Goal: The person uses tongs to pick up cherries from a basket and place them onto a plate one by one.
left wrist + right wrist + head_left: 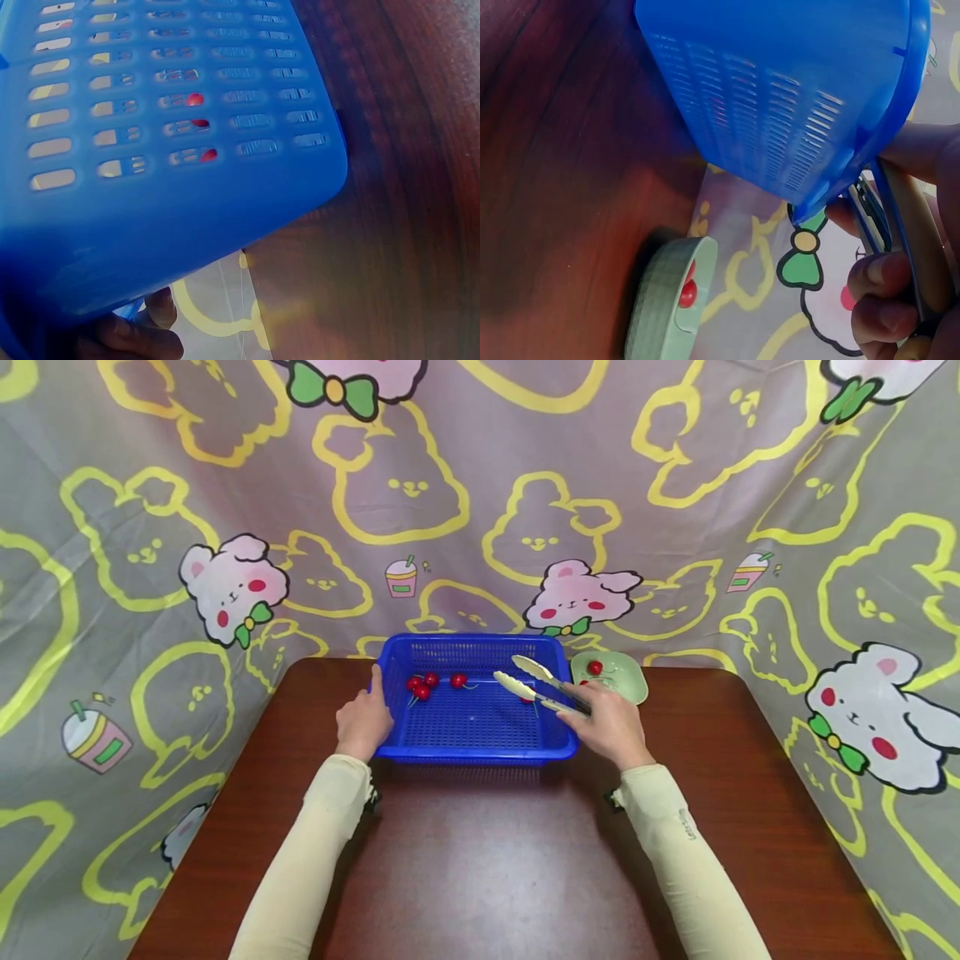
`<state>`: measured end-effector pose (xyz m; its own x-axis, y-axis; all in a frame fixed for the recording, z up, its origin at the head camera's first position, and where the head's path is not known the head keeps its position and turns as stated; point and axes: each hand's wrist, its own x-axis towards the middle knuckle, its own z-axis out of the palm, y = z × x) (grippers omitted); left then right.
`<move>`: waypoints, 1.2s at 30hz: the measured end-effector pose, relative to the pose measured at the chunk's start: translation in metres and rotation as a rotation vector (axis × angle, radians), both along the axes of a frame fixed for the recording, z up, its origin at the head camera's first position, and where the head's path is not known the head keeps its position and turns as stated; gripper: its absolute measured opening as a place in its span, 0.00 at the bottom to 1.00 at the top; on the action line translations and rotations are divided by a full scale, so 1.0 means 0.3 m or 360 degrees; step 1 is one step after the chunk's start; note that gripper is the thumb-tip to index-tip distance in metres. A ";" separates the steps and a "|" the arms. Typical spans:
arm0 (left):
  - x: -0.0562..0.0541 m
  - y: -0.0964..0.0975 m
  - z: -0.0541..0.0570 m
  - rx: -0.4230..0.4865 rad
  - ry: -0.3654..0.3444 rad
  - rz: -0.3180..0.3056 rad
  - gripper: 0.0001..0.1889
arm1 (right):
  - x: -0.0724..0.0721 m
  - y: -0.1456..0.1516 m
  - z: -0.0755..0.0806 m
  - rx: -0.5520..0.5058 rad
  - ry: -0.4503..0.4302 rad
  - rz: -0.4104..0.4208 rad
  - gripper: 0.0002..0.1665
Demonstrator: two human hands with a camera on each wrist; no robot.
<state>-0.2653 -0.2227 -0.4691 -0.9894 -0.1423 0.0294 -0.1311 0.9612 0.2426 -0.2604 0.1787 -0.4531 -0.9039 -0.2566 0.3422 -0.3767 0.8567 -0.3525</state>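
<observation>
A pair of tongs (517,686) is being gripped by the right hand (611,722), its arms spread with nothing visibly pinched; the rim of the blue basket (472,752) is being held by the left hand (365,724). One cherry (527,699) is being partly hidden by the tongs inside the basket; four cherries (432,680) are lying farther left. Others are resting in the green dish (637,681) alongside. Cherry-picking seems to be in hand; tips closed around the nearby cherry are probably being called for. The tips are being shown only from the head, the right fingers' curl only by the right wrist.
</observation>
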 end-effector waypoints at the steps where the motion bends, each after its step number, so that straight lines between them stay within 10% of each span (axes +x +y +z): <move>1: 0.000 0.000 0.000 -0.0001 -0.0001 -0.0002 0.44 | 0.000 -0.004 0.002 0.0030 0.0008 0.0003 0.32; 22: 0.005 0.003 0.011 0.0008 -0.0026 0.0002 0.45 | 0.028 -0.120 0.061 0.0660 0.0149 -0.0064 0.30; 36: 0.000 0.003 0.002 -0.0034 -0.0028 0.0009 0.44 | 0.020 -0.155 0.067 0.0784 0.0196 0.0000 0.12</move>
<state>-0.2654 -0.2217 -0.4684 -0.9889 -0.1476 0.0148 -0.1408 0.9654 0.2196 -0.2545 0.1322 -0.4329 -0.8644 -0.4146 0.2846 -0.3902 0.9100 0.1405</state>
